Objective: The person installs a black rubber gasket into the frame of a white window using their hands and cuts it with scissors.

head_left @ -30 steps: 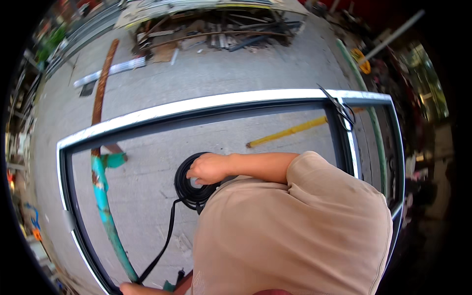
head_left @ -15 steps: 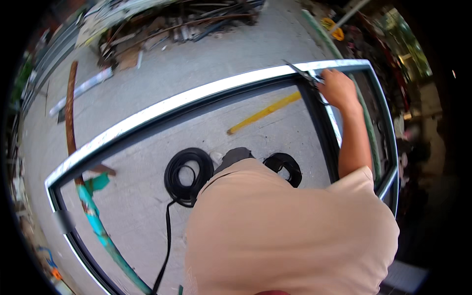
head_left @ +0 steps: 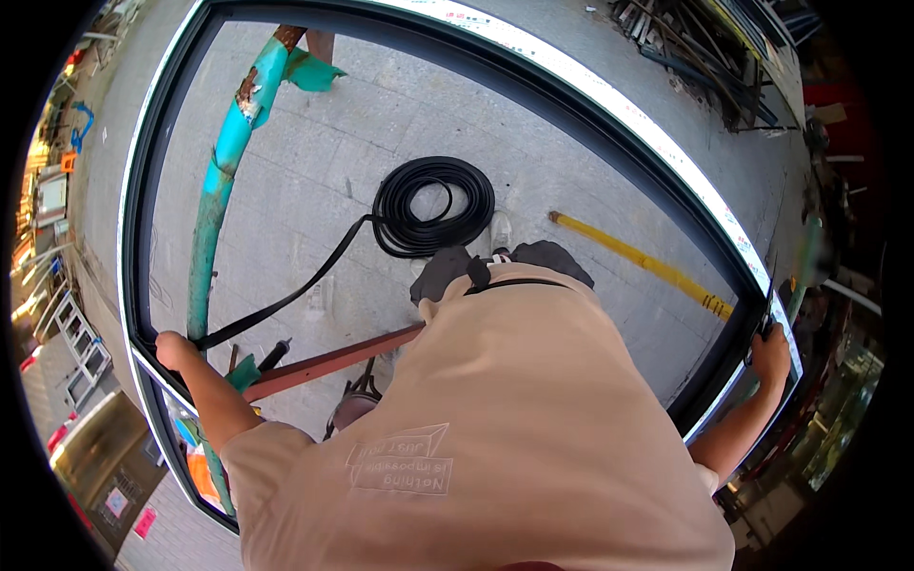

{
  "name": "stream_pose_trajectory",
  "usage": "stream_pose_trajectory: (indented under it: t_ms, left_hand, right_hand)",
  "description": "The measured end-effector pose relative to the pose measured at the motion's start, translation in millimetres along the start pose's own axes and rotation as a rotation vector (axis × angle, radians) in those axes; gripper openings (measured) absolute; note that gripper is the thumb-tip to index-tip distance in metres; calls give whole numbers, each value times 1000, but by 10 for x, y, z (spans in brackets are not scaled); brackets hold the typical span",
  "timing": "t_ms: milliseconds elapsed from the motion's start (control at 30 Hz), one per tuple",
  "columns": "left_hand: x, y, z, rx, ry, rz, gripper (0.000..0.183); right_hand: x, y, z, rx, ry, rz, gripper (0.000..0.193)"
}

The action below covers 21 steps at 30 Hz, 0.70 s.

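A large window frame (head_left: 590, 90), silver outside with black inner edges, surrounds my body. At its left side my left hand (head_left: 173, 350) is closed against the inner edge, its fingers mostly hidden. A flat black rubber strip (head_left: 286, 297) runs to this hand from a coil (head_left: 433, 206) on the floor. My right hand (head_left: 771, 354) is closed round the handles of dark scissors (head_left: 768, 306) at the frame's right end. The scissor blades point away from me, beside the silver edge.
A bent pipe (head_left: 211, 214) with turquoise wrapping passes under the frame's left part. Yellow tube (head_left: 647, 269) lies inside the frame to the right. A reddish-brown bar (head_left: 333, 362) reaches toward my body. Scrap lengths (head_left: 700, 62) are piled at the far right.
The view has swung left, so the coil and pipe appear farther right. My left hand has come into view at the frame's left side. My right hand still grips the scissors.
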State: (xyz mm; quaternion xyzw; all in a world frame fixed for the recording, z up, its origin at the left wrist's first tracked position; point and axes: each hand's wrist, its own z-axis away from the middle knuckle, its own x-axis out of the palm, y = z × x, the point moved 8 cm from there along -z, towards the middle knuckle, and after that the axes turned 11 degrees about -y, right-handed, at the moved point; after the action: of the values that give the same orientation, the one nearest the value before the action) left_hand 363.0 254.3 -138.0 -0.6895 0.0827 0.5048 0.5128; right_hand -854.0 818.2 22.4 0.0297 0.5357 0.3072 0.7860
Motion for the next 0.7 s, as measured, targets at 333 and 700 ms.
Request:
stream_pose_trajectory:
  t_ms: [333, 700]
  left_hand:
    - [284, -505, 145, -479, 108, 813, 53]
    - [-709, 54, 1066, -663, 172, 1277, 44]
  right_hand:
    - [-2016, -2416, 119, -811, 331, -592, 32]
    - [-1626, -6434, 2356, -1586, -391, -703, 36]
